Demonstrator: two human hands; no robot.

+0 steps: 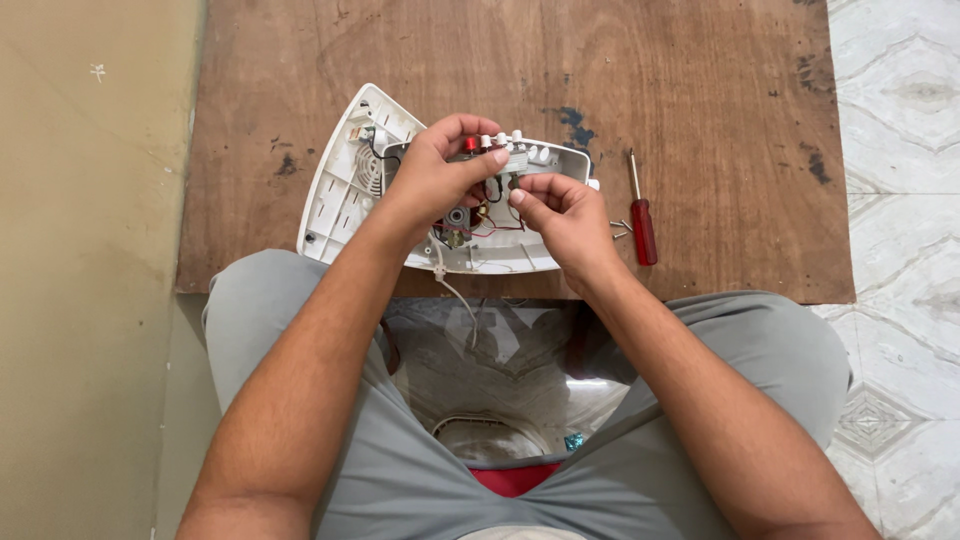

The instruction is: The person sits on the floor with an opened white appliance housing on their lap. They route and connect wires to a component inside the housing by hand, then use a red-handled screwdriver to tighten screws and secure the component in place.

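Bare forearms, 2 bare hands (500,195) — grey trousers, a red strip at the waist.

White plastic appliance housing (345,190): its middle is covered by the left hand (432,178) and right hand (562,212).
Small inner parts and wires: too small to be identified.
Forearms: cut off by the bottom edge.
Brown wooden board (500,60): cut off at the top edge.

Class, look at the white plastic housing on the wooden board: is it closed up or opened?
Opened. The white housing lies with its inside facing up, wires and small parts exposed, both hands working inside it.
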